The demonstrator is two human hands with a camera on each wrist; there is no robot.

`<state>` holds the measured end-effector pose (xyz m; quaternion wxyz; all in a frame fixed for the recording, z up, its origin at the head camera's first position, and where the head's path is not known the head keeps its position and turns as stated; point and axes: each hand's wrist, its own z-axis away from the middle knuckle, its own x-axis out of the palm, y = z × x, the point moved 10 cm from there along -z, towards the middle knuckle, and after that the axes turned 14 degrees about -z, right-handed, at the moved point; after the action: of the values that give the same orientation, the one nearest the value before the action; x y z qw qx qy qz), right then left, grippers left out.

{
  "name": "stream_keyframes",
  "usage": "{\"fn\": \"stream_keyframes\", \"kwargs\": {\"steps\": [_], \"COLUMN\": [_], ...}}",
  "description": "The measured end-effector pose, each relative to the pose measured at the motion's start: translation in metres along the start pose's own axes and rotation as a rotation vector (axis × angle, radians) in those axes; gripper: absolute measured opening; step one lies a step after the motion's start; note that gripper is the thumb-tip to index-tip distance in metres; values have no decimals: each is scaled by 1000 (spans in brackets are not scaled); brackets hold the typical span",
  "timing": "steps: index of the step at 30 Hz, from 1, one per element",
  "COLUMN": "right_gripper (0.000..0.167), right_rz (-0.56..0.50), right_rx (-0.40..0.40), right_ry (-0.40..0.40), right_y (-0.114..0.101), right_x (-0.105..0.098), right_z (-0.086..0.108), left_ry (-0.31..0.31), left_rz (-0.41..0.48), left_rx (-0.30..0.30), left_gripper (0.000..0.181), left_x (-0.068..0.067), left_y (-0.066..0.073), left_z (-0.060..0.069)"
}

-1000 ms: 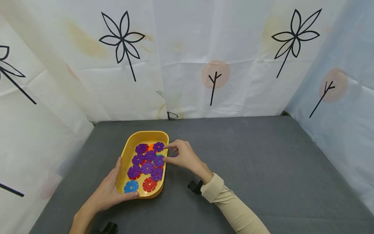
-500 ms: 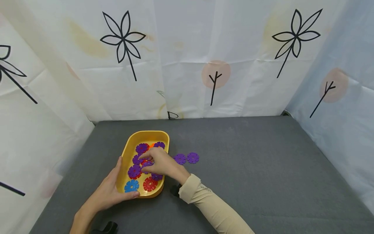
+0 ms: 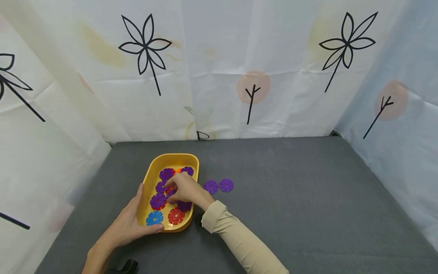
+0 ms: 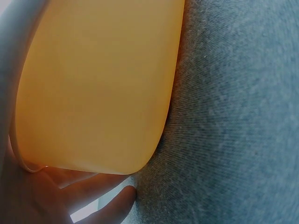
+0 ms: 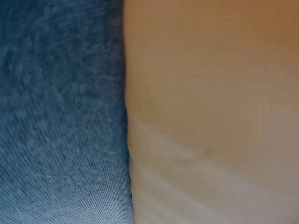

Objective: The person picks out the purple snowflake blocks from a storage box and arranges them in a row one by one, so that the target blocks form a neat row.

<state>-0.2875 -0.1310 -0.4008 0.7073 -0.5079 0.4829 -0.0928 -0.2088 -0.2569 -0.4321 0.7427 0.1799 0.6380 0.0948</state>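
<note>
A yellow tray holds several flower-shaped plastic discs, mostly purple, with a blue disc and a red disc at its near end. My left hand grips the tray's near left corner, thumb over the near rim. In the left wrist view its fingers reach round the tray's orange-looking outer wall. Inside the tray, my right hand has thumb and fingertips about a purple disc, partly hidden by the hand. The right wrist view has only a blurred tan surface beside grey cloth.
Two purple discs lie side by side on the grey cloth-covered table, right of the tray. White fabric walls with printed plants stand behind and at both sides. A black strap end shows by my left wrist.
My right hand has moved left from the tray's right rim to its middle, uncovering the two purple discs on the table. The left hand and the tray stay in place.
</note>
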Motion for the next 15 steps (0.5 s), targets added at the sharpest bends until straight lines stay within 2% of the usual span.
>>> {"fn": "stream_keyframes", "kwargs": {"steps": [4, 11, 15], "right_gripper": [40, 39, 39], "right_rz": [42, 219, 248], "right_rx": [23, 52, 61], "right_ry": [17, 39, 55], "right_y": [3, 3, 3], "right_x": [3, 7, 8], "right_z": [-1, 1, 3], "left_ry": [-6, 12, 13], "left_rz": [-2, 0, -3], "left_rx": [-7, 2, 4], "left_gripper": [136, 137, 136], "left_x": [2, 0, 1], "left_y": [-1, 1, 0], "left_z": [1, 0, -1]}}
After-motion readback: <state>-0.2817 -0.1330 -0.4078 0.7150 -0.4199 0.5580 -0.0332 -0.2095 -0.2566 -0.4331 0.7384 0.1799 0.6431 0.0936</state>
